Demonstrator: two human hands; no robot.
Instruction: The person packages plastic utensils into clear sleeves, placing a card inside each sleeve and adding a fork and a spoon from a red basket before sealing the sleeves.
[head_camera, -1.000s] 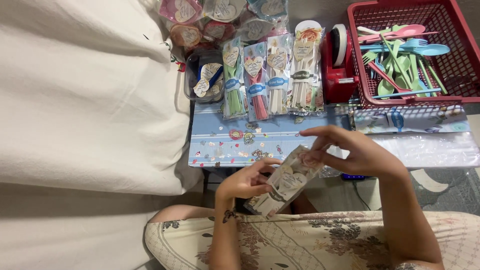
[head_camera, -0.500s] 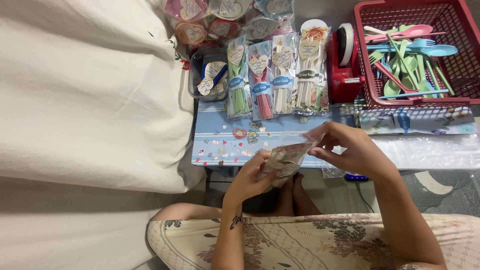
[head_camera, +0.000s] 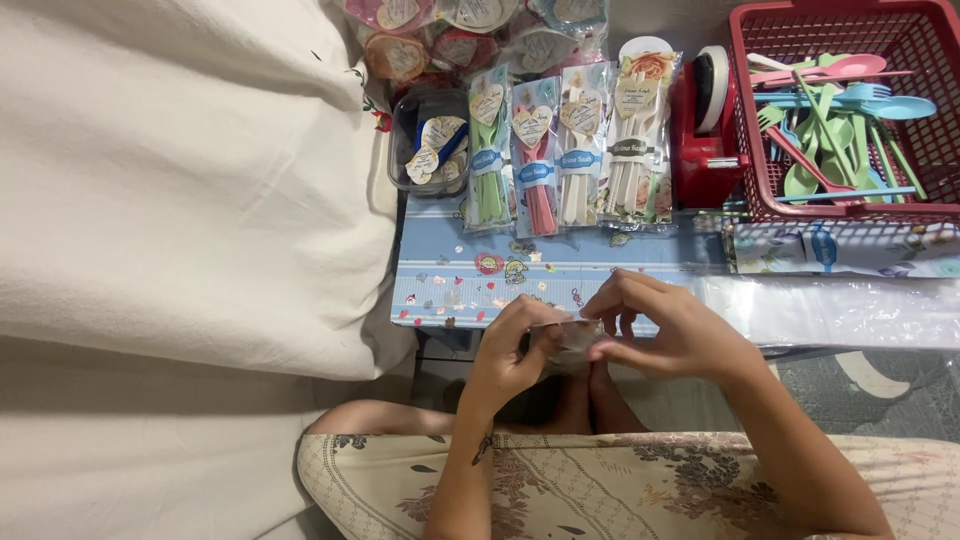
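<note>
I see open tabletop (head_camera: 560, 275) ahead; packets (head_camera: 560, 150) block farther reach, basket (head_camera: 840, 110) walls the right, bedding (head_camera: 180, 170) the left.

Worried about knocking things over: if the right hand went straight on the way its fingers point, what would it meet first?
The right hand points left, so it would probably first meet the left hand, which shares the small clear packet.

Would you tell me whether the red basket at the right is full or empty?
Partly filled: the red basket holds loose pastel plastic cutlery, with bare mesh showing.
</note>
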